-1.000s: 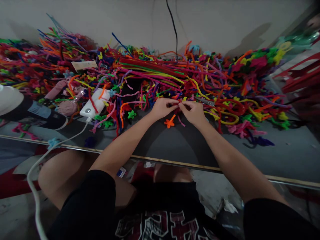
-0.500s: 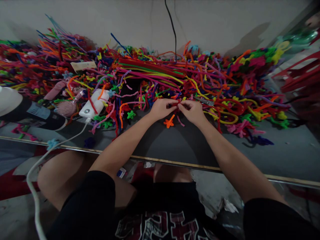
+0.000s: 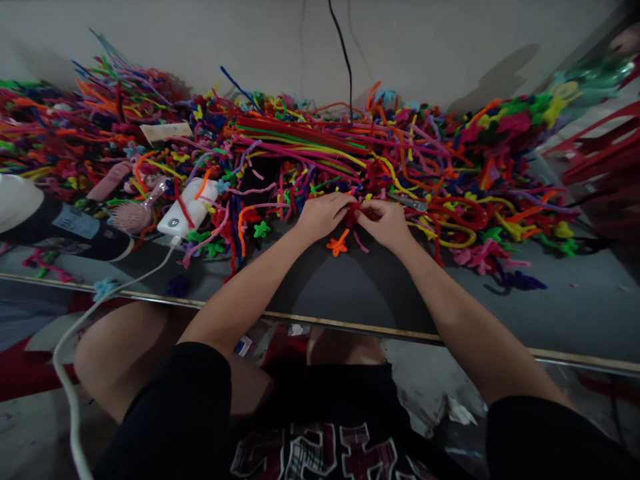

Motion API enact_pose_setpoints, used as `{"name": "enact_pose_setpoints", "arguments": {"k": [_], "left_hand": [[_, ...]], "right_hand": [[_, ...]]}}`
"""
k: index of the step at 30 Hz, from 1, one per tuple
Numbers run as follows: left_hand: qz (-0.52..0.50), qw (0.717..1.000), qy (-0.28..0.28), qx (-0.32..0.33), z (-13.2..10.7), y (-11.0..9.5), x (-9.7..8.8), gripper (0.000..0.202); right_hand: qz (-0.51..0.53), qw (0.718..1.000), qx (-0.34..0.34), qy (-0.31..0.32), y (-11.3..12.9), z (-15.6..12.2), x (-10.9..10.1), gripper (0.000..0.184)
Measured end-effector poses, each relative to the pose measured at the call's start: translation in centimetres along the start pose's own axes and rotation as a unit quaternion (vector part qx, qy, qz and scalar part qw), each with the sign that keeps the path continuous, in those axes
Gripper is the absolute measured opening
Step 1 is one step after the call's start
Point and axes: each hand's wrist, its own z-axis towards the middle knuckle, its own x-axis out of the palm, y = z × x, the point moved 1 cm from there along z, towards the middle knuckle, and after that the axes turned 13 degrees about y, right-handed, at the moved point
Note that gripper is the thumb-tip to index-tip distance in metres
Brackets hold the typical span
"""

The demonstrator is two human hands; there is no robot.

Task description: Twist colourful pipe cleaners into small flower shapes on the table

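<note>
My left hand (image 3: 325,215) and my right hand (image 3: 384,222) meet over the dark table, at the front of a heap of pipe cleaners. Pinched between their fingertips is a small red pipe cleaner piece (image 3: 354,212), bent up; its exact shape is partly hidden by the fingers. Just below the hands lies an orange pipe cleaner flower (image 3: 337,247) with a short stem. A pink pipe cleaner end (image 3: 362,244) pokes out beside it. Scissors with red handles (image 3: 463,212) lie to the right of my right hand.
A bundle of straight pipe cleaners (image 3: 300,143) lies behind my hands. To the left are a white power bank (image 3: 187,210) with a white cable (image 3: 145,272), a pink hairbrush (image 3: 135,217) and a dark bottle (image 3: 65,223). A red plastic stool (image 3: 600,143) stands at right.
My left fingers have shifted slightly and lifted over the red piece, showing more of it. My right hand stays nearly in place, still pinching. Everything else lies as before.
</note>
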Motion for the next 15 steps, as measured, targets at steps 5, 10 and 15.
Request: {"name": "enact_pose_setpoints", "arguments": {"k": [5, 10, 15], "left_hand": [[0.019, 1.000, 0.001, 0.018, 0.0, 0.0, -0.1, 0.023], [0.025, 0.997, -0.021, 0.070, -0.1, 0.3, -0.3, 0.027], [0.020, 0.992, -0.027, 0.120, -0.1, 1.1, -0.4, 0.029]], "right_hand": [[0.021, 0.999, 0.011, 0.037, 0.0, -0.1, 0.0, 0.024], [0.098, 0.993, 0.010, 0.057, -0.3, 0.2, 0.0, 0.030], [0.163, 0.980, 0.022, 0.114, -0.2, 0.4, -0.4, 0.041]]}}
